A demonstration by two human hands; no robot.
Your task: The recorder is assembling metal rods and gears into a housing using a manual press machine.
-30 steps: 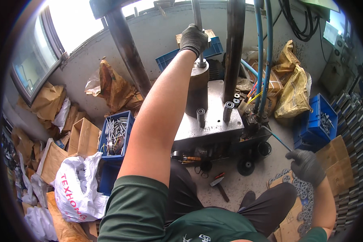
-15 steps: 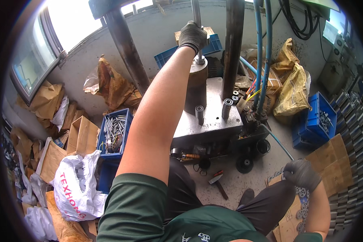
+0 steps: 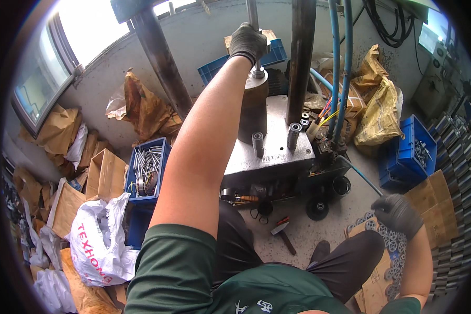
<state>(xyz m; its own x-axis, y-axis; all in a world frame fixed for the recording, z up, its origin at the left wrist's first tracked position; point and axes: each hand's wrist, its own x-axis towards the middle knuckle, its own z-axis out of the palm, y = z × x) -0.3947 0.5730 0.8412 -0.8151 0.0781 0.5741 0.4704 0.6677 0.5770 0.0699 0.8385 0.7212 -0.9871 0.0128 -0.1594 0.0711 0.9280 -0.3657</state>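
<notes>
My left hand [image 3: 247, 43], in a dark grey work glove, is wrapped round an upright steel rod [image 3: 251, 13] between the press columns. Below it the rod's lower end meets a collar on top of a thick dark metal cylinder [image 3: 254, 112]. That cylinder stands on a steel base plate [image 3: 277, 152]. Near the plate's front stand a short tube [image 3: 257, 145] and a stack of small rings [image 3: 294, 137]. To the right, my gloved right hand [image 3: 399, 214] is closed at the end of a thin lever [image 3: 362, 177]; its fingertips are partly hidden.
Columns [image 3: 301, 63] and blue hoses [image 3: 335, 68] flank the plate. A hammer [image 3: 283, 238] lies on the floor. Many ring-shaped parts [image 3: 395, 246] lie on cardboard under my right arm. Blue crates [image 3: 408, 152] and a rod-filled crate [image 3: 149, 170] stand either side.
My right hand and the lever's end have risen slightly. My left hand keeps its place on the rod. The whole view has shifted a little.
</notes>
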